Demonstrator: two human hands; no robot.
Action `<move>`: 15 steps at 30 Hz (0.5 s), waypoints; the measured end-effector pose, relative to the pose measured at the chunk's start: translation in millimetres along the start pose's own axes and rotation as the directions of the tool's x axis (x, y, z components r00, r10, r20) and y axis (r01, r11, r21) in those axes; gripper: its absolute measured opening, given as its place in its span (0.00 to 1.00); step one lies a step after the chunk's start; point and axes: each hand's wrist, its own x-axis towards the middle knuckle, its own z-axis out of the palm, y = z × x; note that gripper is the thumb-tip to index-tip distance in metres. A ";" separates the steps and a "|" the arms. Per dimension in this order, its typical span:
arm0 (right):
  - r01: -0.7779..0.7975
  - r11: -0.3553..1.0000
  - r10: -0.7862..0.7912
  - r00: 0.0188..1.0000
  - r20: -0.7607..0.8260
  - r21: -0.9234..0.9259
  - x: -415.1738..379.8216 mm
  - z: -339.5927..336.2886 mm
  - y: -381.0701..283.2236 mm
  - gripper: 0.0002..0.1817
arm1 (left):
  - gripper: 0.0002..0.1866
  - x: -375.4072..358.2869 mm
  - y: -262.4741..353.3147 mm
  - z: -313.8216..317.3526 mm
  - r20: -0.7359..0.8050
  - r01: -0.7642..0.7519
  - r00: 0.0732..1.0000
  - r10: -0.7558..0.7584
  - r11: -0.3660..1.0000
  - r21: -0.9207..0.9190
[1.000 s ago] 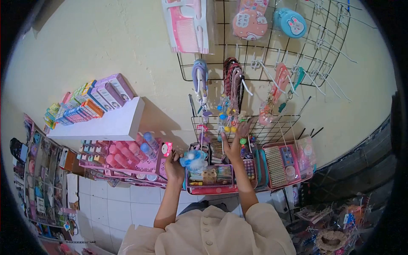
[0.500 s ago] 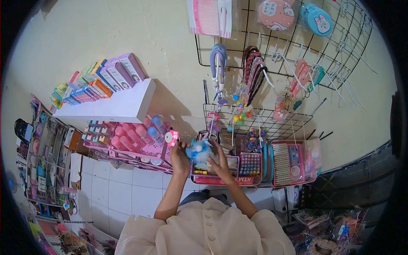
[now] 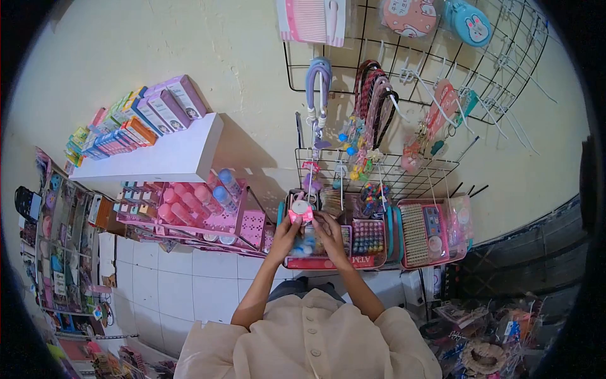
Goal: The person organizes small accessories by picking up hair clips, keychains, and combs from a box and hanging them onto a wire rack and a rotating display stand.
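Between my two hands is a pink keychain charm [image 3: 302, 211] with a round white middle. My left hand [image 3: 284, 240] is closed on its lower left side. The fingers of my right hand [image 3: 330, 237] pinch at its right edge. A fluffy blue-and-white pompom [image 3: 308, 244] shows below the charm, between my hands; whether the two are joined is hidden. Under my hands is a pink basket [image 3: 372, 260] with small goods, among them a tray of colourful beads [image 3: 368, 237].
Straps with charms [image 3: 372, 95] hang on hooks of a black wire grid [image 3: 404, 95] ahead. To the left are a white wall shelf [image 3: 151, 161] with small boxes and a pink rack [image 3: 252, 230] with bottles. Another basket [image 3: 435, 259] stands at the right.
The pink charm has moved right, from beside my left hand to between both hands. The pompom is now lower, and my right hand has drawn in toward the charm.
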 end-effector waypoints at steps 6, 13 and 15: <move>-0.296 0.855 0.282 0.954 0.097 0.426 -5.0 1.4 17.5 0.15 | 0.11 6.0 -36.6 -8.6 0.377 0.451 0.888 -0.262 0.655 -0.607; -0.260 0.955 0.271 0.960 -0.064 0.140 2.2 4.2 24.1 0.10 | 0.18 9.3 -75.4 -6.5 0.667 0.635 0.741 -0.073 0.399 -0.661; -0.184 0.974 0.197 0.975 -0.101 0.131 8.5 6.6 28.1 0.09 | 0.18 5.9 -68.3 1.4 0.270 0.459 0.888 -0.374 0.660 -0.595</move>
